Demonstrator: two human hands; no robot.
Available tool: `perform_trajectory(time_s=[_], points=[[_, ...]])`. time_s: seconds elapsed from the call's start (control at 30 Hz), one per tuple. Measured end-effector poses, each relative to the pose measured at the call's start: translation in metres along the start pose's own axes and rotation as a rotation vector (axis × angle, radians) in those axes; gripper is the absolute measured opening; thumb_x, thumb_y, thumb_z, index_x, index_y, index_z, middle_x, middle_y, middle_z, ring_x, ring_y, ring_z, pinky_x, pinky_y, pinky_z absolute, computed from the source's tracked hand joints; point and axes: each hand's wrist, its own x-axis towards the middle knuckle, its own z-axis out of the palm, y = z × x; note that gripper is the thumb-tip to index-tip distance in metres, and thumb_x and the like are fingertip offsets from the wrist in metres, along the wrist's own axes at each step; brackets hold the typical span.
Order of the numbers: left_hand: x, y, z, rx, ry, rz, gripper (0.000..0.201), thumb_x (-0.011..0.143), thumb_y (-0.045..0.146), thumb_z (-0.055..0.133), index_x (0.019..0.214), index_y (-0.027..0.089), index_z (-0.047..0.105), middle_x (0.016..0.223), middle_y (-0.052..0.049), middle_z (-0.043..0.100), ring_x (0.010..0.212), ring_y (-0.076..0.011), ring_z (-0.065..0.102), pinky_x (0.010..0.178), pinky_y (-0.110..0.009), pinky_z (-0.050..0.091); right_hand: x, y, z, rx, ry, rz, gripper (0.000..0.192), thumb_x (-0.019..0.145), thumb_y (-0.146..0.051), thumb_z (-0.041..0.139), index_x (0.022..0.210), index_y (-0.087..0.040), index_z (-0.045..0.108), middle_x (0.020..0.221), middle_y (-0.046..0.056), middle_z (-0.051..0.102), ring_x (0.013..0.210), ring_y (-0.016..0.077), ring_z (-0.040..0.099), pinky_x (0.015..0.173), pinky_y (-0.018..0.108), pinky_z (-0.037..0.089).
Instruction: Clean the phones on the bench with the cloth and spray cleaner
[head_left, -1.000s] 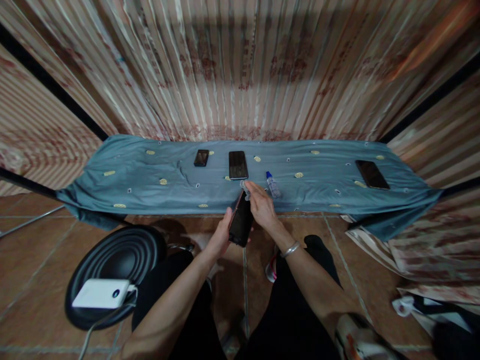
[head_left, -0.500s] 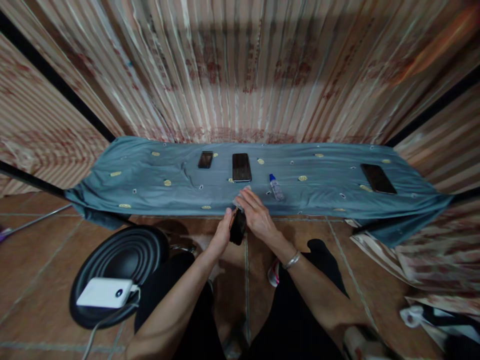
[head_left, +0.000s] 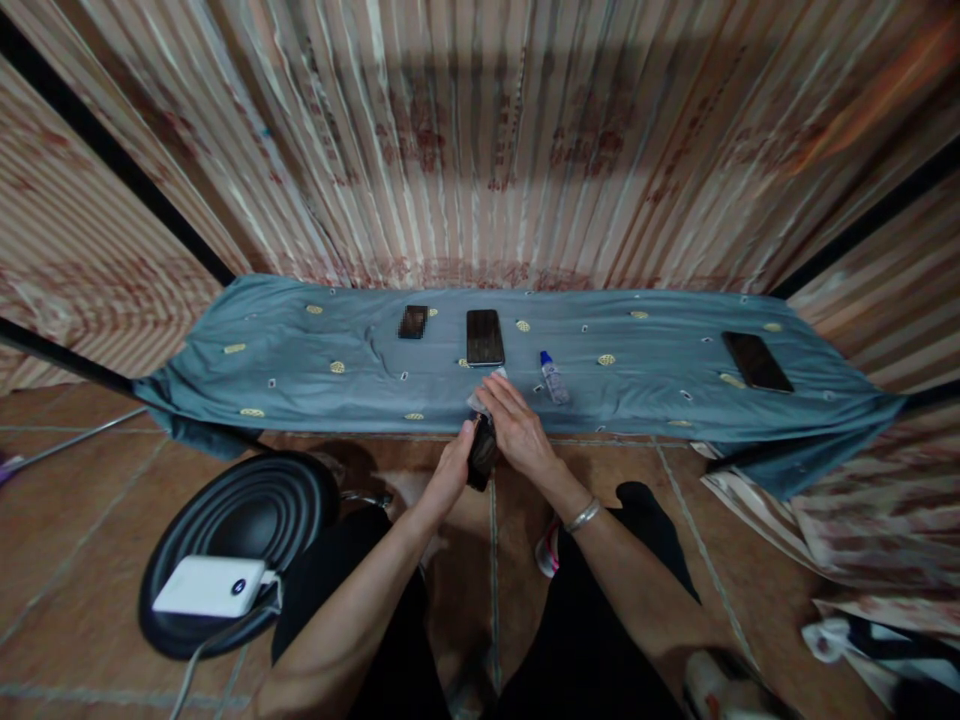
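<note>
My left hand (head_left: 450,465) grips a dark phone (head_left: 482,455) by its left edge, above the floor in front of the bench. A pale cloth or tissue (head_left: 475,401) lies under the fingers of my right hand (head_left: 519,425), which press it against the phone's upper end. Just beyond my hands, a second phone (head_left: 485,337) rests face up on the blue cloth (head_left: 360,400). To the right of it lies a small clear bottle (head_left: 555,380) with a blue cap. My palms hide part of the phone and most of the cloth piece.
A blurred-out dark rectangle (head_left: 413,322) lies left of the second phone, and another phone (head_left: 757,361) near the right end. On the floor at left, a white power bank (head_left: 210,586) with a cable sits on a round black ridged object (head_left: 311,500). Curtains (head_left: 480,150) hang behind, between black poles (head_left: 112,150).
The held phone has turned slightly and shifted a little to the right, along with my left hand. My right hand stays at its upper end with the pale cloth.
</note>
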Motion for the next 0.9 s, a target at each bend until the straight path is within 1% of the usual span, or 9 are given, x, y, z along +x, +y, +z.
perform_trajectory(time_s=[0.1, 0.13, 0.2, 0.33, 0.5, 0.57, 0.73, 0.83, 0.9], points=[[-0.008, 0.003, 0.006, 0.348, 0.033, 0.016, 0.061, 0.081, 0.067, 0.054, 0.098, 0.013, 0.074, 0.075, -0.009, 0.074, 0.071, -0.0246, 0.07, 0.057, -0.031, 0.052, 0.002, 0.007, 0.0, -0.004, 0.01, 0.046, 0.044, 0.099, -0.015, 0.032, 0.136, -0.013, 0.056, 0.14, 0.016, 0.057, 0.141, 0.0236, 0.042, 0.117, 0.046, 0.04], [-0.01, 0.005, 0.008, 0.407, 0.032, 0.023, 0.067, 0.08, 0.072, 0.051, 0.099, 0.012, 0.074, 0.076, -0.01, 0.074, 0.066, -0.0237, 0.068, 0.054, -0.031, 0.05, 0.002, 0.009, 0.0, 0.0, 0.01, 0.065, 0.045, 0.099, -0.016, 0.031, 0.138, -0.014, 0.054, 0.141, 0.015, 0.056, 0.141, 0.0235, 0.042, 0.117, 0.046, 0.039], [-0.013, 0.007, 0.009, 0.442, 0.024, 0.038, 0.073, 0.078, 0.076, 0.05, 0.101, 0.011, 0.074, 0.077, -0.011, 0.074, 0.061, -0.0221, 0.066, 0.051, -0.03, 0.049, 0.003, 0.012, 0.0, 0.009, 0.012, 0.108, 0.048, 0.098, -0.016, 0.03, 0.142, -0.016, 0.05, 0.144, 0.014, 0.054, 0.139, 0.0231, 0.044, 0.117, 0.046, 0.039], [-0.015, 0.01, 0.009, 0.357, -0.005, 0.023, 0.074, 0.077, 0.076, 0.05, 0.106, 0.011, 0.073, 0.078, -0.012, 0.074, 0.066, -0.0235, 0.069, 0.051, -0.029, 0.051, 0.004, 0.017, 0.001, 0.033, 0.036, 0.186, 0.051, 0.097, -0.017, 0.031, 0.146, -0.017, 0.045, 0.14, 0.013, 0.058, 0.132, 0.0229, 0.052, 0.112, 0.046, 0.043], [-0.015, 0.016, 0.011, 0.183, -0.06, -0.025, 0.063, 0.085, 0.066, 0.05, 0.113, 0.013, 0.07, 0.085, -0.012, 0.076, 0.079, -0.0244, 0.073, 0.059, -0.028, 0.057, 0.005, 0.021, 0.002, 0.084, 0.069, 0.273, 0.046, 0.097, -0.021, 0.034, 0.138, -0.018, 0.053, 0.133, 0.012, 0.064, 0.124, 0.0229, 0.059, 0.108, 0.045, 0.047], [-0.015, 0.019, 0.012, 0.121, -0.068, -0.022, 0.059, 0.087, 0.062, 0.051, 0.114, 0.013, 0.069, 0.089, -0.012, 0.076, 0.084, -0.0246, 0.073, 0.063, -0.028, 0.059, 0.005, 0.023, 0.004, 0.117, 0.088, 0.317, 0.044, 0.096, -0.021, 0.035, 0.135, -0.018, 0.057, 0.131, 0.011, 0.065, 0.122, 0.0224, 0.06, 0.107, 0.044, 0.047], [-0.012, 0.027, 0.018, -0.016, -0.071, 0.002, 0.053, 0.091, 0.055, 0.049, 0.118, 0.013, 0.067, 0.094, -0.013, 0.076, 0.087, -0.0241, 0.073, 0.065, -0.029, 0.06, 0.009, 0.026, 0.01, 0.262, 0.167, 0.493, 0.043, 0.092, -0.026, 0.041, 0.128, -0.017, 0.063, 0.126, 0.011, 0.069, 0.114, 0.0235, 0.066, 0.101, 0.041, 0.051], [-0.008, 0.028, 0.02, -0.084, -0.077, -0.002, 0.048, 0.093, 0.051, 0.048, 0.119, 0.015, 0.066, 0.097, -0.012, 0.076, 0.089, -0.0237, 0.073, 0.07, -0.032, 0.061, 0.015, 0.028, 0.014, 0.343, 0.225, 0.602, 0.043, 0.089, -0.029, 0.045, 0.125, -0.018, 0.065, 0.125, 0.009, 0.07, 0.115, 0.025, 0.065, 0.101, 0.043, 0.05], [-0.002, 0.027, 0.022, -0.113, -0.064, -0.01, 0.047, 0.093, 0.051, 0.049, 0.116, 0.014, 0.067, 0.097, -0.012, 0.076, 0.091, -0.0246, 0.073, 0.073, -0.034, 0.061, 0.019, 0.029, 0.015, 0.388, 0.252, 0.653, 0.043, 0.087, -0.03, 0.047, 0.125, -0.018, 0.065, 0.125, 0.009, 0.07, 0.116, 0.0256, 0.064, 0.103, 0.044, 0.048]])
